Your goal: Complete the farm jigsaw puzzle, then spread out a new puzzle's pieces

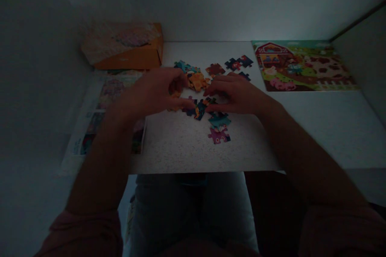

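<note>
My left hand (159,90) is over the left of the table, its thumb and fingers apart. That thumb touches a dark purple puzzle piece (188,111) in a joined row. From the other side, my right hand (237,94) grips a dark puzzle piece with yellow-green marks (208,100) between thumb and fingers. A blue-and-orange puzzle piece (199,111) lies between the two thumbs. Below my right hand, a teal puzzle piece (219,121) meets a purple puzzle piece (219,135). My fingers partly hide the row.
Loose orange puzzle pieces (196,81) are heaped behind my hands. A brown puzzle piece (215,69) and dark puzzle pieces (239,63) lie farther back. An orange box (129,58) and printed sheets (110,90) are at left. A farm picture (307,66) lies at right, near the wall.
</note>
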Available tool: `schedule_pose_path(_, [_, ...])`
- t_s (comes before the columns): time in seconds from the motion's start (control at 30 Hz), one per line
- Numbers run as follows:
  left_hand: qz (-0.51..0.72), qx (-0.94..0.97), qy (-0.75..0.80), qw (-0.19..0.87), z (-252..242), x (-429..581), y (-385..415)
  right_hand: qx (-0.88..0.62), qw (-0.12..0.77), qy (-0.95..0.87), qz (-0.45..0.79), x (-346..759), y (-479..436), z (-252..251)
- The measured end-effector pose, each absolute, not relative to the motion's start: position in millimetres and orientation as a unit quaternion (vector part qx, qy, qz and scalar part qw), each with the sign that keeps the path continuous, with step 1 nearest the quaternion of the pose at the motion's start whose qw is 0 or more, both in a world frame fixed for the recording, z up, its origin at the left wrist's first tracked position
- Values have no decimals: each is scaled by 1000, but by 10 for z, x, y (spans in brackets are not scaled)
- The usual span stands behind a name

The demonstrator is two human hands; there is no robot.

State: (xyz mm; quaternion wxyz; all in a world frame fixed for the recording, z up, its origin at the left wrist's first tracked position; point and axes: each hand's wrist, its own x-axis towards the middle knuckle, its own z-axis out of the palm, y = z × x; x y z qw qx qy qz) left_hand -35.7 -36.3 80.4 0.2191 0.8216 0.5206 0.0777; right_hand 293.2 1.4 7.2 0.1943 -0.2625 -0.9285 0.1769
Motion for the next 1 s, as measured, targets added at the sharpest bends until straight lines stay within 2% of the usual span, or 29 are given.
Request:
schedule_pose_path(0.13, [-10,774,621,127,857,-606,-284,-328,191,-917,123,2857,-22,-34])
schedule_pose_path(0.27, [-109,744,645,136,863,-676,-253,-358,181,-910,102,2750,-65,-141])
schedule_pose_path(0.57, [-43,771,610,179,754,-779,-170,-381,200,-897,102,2657,-62,-164])
schedule_pose_path(0.83, [-75,759,612,210,797,-763,-202,-403,208,-885,101,2679,-22,-184])
schedule_pose_path(1.0, [-71,763,614,190,809,-765,-204,-411,238,-873,106,2736,14,-139])
